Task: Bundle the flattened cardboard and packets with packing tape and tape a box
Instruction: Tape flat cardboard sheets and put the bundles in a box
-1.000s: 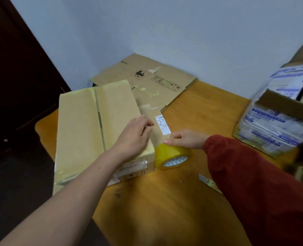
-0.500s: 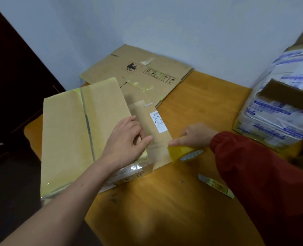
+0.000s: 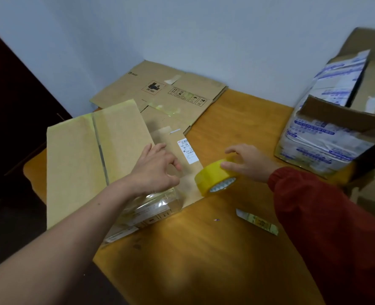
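Yellow tape roll (image 3: 210, 176) gripped by right hand (image 3: 248, 161); left hand (image 3: 155, 170) rests loose on box (image 3: 76, 161) edge.

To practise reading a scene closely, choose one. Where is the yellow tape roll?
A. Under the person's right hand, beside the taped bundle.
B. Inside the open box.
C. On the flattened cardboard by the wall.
A: the right hand grips the yellow tape roll, which stands tilted on edge just beside the taped bundle.

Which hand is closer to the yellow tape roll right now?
Right. The right hand holds the yellow tape roll at its top edge; the left hand rests on the taped cardboard bundle, to the roll's left, not touching it.
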